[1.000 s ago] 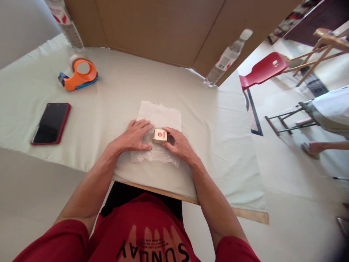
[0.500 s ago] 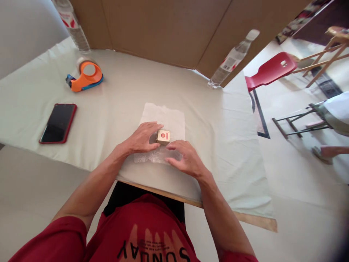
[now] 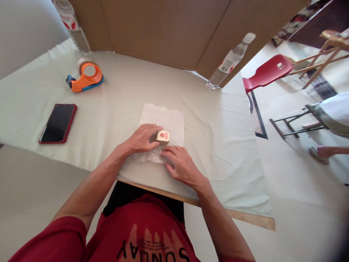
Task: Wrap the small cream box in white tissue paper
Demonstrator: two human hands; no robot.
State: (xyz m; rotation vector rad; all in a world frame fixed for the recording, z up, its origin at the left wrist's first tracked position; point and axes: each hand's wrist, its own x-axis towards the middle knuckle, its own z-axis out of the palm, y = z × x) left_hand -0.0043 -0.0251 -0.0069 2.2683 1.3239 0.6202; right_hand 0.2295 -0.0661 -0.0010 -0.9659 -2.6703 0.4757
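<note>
A small gold-coloured box with a red mark and red label on top stands on a sheet of bubble wrap. My left hand is curved round the box's left side, fingers at its back edge and thumb at its front corner. Just in front of the box, my right hand rests palm down over the near right part of the wrap. Its fingers are stretched out, the thumb a little apart, and nothing shows in its grasp. The wrap's near right corner is hidden under this hand.
On the cloth-covered table lie a phone and an orange tape dispenser. Water bottles stand at back left and back right, before a cardboard panel. A red chair and a seated person are at right.
My right hand has moved slightly left and down onto the wrap, its fingers flattening from a curved, spread pose. The left hand and the box have hardly moved.
</note>
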